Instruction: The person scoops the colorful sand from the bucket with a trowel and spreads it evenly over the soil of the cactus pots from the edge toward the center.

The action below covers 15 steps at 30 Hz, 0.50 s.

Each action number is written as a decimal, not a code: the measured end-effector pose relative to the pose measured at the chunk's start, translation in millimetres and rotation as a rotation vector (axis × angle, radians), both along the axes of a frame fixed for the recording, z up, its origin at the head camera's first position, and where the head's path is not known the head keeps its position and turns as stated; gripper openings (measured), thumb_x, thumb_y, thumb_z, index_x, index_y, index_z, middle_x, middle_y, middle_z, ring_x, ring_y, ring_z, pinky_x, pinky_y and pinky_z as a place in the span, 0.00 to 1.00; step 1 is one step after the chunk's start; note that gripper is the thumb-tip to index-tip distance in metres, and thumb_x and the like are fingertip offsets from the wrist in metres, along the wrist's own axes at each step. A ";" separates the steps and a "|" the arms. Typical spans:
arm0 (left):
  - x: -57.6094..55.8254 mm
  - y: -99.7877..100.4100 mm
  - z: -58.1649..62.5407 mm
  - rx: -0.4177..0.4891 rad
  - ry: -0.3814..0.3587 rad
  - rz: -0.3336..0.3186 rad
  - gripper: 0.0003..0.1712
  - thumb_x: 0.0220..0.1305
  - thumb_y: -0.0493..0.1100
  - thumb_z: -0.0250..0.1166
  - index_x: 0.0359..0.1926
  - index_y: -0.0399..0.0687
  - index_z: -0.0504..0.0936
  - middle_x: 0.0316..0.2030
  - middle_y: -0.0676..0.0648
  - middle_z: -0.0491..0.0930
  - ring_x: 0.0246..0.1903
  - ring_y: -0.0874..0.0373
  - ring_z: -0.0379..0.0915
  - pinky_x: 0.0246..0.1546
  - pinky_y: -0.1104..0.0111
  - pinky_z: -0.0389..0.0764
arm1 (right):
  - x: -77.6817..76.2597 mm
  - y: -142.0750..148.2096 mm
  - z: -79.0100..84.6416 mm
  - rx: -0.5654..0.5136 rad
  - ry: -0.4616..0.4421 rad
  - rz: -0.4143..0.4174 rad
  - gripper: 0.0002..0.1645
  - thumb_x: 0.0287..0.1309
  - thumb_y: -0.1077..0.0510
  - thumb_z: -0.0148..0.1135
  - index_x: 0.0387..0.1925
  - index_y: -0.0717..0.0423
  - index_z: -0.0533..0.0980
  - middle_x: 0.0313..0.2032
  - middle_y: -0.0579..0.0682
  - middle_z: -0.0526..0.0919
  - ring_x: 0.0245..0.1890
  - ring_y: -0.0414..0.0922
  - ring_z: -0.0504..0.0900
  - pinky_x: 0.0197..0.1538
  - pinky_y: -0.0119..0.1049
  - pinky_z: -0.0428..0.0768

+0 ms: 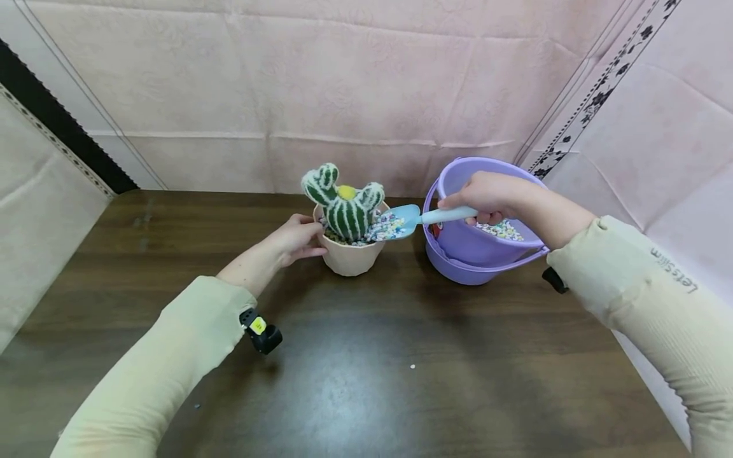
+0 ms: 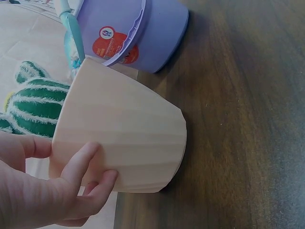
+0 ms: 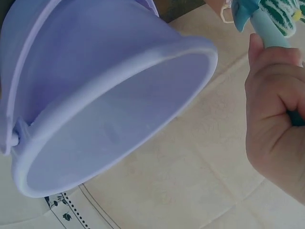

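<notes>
A knitted-looking green cactus with white stripes [image 1: 347,219] and a yellow top stands in a cream flowerpot [image 1: 350,257]. My left hand [image 1: 296,240] holds the pot at its left side; in the left wrist view the fingers [image 2: 78,164] bend against its outer wall. My right hand [image 1: 487,194] grips the pale blue handle of a small trowel [image 1: 408,219]. Small multicoloured pebbles [image 1: 388,227] lie on the trowel's blade, which reaches over the pot's right rim beside the cactus. In the right wrist view, my right hand [image 3: 276,105] is curled round the handle.
Right of the pot stand two nested purple buckets [image 1: 458,254]; the inner one leans and holds more pebbles [image 1: 501,230]. A red label [image 2: 112,44] shows on one bucket. Stray bits [image 1: 412,366] lie on the dark wooden table [image 1: 343,394]. Pale cloth [image 1: 366,83] hangs behind.
</notes>
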<state>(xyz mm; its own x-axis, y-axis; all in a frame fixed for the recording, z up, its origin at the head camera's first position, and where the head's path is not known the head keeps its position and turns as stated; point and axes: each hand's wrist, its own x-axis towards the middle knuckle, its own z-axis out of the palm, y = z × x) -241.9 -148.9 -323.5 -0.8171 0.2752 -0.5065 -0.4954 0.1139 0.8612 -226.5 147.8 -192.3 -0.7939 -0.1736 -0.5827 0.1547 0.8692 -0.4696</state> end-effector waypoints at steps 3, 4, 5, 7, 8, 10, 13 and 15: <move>-0.5 1.1 -0.4 0.000 0.011 -0.013 0.33 0.68 0.36 0.43 0.70 0.36 0.41 0.66 0.37 0.52 0.55 0.51 0.63 0.47 0.74 0.81 | 0.8 4.2 0.2 0.009 -0.003 0.001 0.22 0.64 0.46 0.52 0.34 0.63 0.72 0.13 0.44 0.69 0.12 0.36 0.58 0.17 0.24 0.57; -0.7 1.3 -0.5 0.000 0.018 -0.020 0.33 0.68 0.36 0.43 0.70 0.35 0.43 0.65 0.37 0.53 0.53 0.52 0.64 0.44 0.76 0.82 | 1.1 5.4 0.2 0.008 -0.002 0.002 0.22 0.64 0.46 0.52 0.34 0.63 0.72 0.13 0.44 0.69 0.12 0.36 0.58 0.17 0.24 0.57; -0.8 1.6 -0.5 0.001 0.024 -0.024 0.32 0.67 0.35 0.42 0.69 0.34 0.45 0.64 0.37 0.55 0.50 0.53 0.65 0.41 0.78 0.82 | 1.3 6.5 0.3 0.004 -0.001 0.003 0.22 0.64 0.45 0.52 0.34 0.63 0.71 0.14 0.44 0.70 0.12 0.36 0.59 0.17 0.24 0.57; -0.7 1.7 0.0 0.002 0.037 -0.034 0.31 0.67 0.35 0.42 0.69 0.32 0.47 0.63 0.37 0.56 0.48 0.55 0.66 0.37 0.79 0.82 | 2.0 7.4 0.4 -0.003 0.004 0.003 0.22 0.64 0.45 0.53 0.33 0.62 0.72 0.14 0.45 0.70 0.12 0.36 0.59 0.17 0.24 0.57; -0.5 1.8 0.3 0.003 0.040 -0.034 0.31 0.66 0.35 0.42 0.69 0.32 0.48 0.63 0.37 0.57 0.48 0.55 0.66 0.37 0.79 0.82 | 2.5 7.2 0.6 -0.007 0.005 0.005 0.22 0.63 0.45 0.53 0.33 0.62 0.72 0.14 0.45 0.70 0.12 0.36 0.59 0.17 0.24 0.57; -0.3 1.8 0.9 0.003 0.037 -0.032 0.32 0.66 0.35 0.42 0.69 0.32 0.46 0.64 0.37 0.56 0.49 0.55 0.66 0.38 0.79 0.82 | 3.6 5.8 0.7 -0.008 0.005 0.007 0.22 0.63 0.44 0.54 0.32 0.61 0.72 0.14 0.44 0.70 0.12 0.36 0.59 0.17 0.24 0.57; -0.2 1.5 1.2 0.002 0.024 -0.023 0.33 0.67 0.35 0.42 0.70 0.34 0.43 0.66 0.36 0.53 0.54 0.52 0.64 0.40 0.78 0.82 | 5.1 2.9 0.8 -0.006 0.004 0.012 0.21 0.62 0.44 0.54 0.30 0.60 0.73 0.13 0.44 0.70 0.12 0.36 0.59 0.17 0.24 0.56; -0.5 1.6 0.8 0.004 0.015 -0.016 0.33 0.67 0.35 0.42 0.70 0.35 0.42 0.67 0.36 0.52 0.56 0.50 0.62 0.40 0.78 0.82 | 5.6 1.9 0.9 -0.001 0.005 0.012 0.21 0.63 0.44 0.54 0.30 0.60 0.73 0.13 0.44 0.70 0.12 0.36 0.58 0.17 0.24 0.56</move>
<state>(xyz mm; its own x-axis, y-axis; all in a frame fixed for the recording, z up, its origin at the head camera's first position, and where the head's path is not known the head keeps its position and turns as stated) -242.5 -147.3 -322.7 -0.8201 0.2909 -0.4927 -0.4803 0.1182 0.8691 -220.9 149.7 -191.4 -0.7948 -0.1841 -0.5783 0.1413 0.8705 -0.4714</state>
